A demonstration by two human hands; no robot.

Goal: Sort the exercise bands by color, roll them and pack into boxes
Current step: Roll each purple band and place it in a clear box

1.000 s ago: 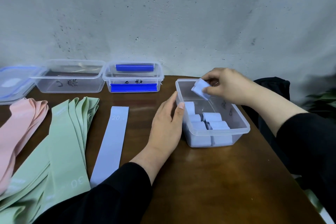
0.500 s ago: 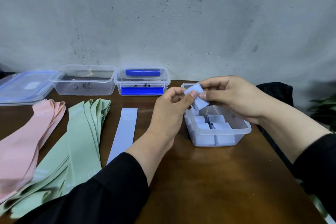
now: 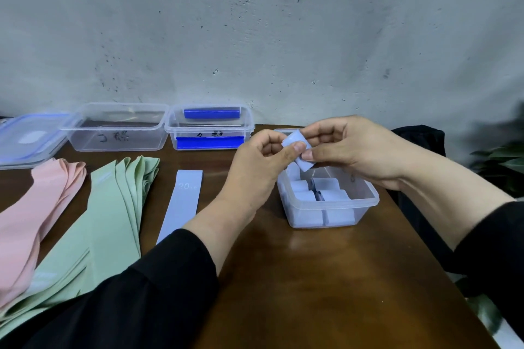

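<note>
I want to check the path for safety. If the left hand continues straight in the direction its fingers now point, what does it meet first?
Probably the rolled blue band it already pinches, then the right hand gripping the same roll above the clear box. Depth is hard to judge.

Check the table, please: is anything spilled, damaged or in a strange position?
Nothing stands out. Both hands, left and right, pinch a rolled pale blue band above the clear plastic box of blue rolls. One flat pale blue band lies unrolled beside the green bands.
</note>
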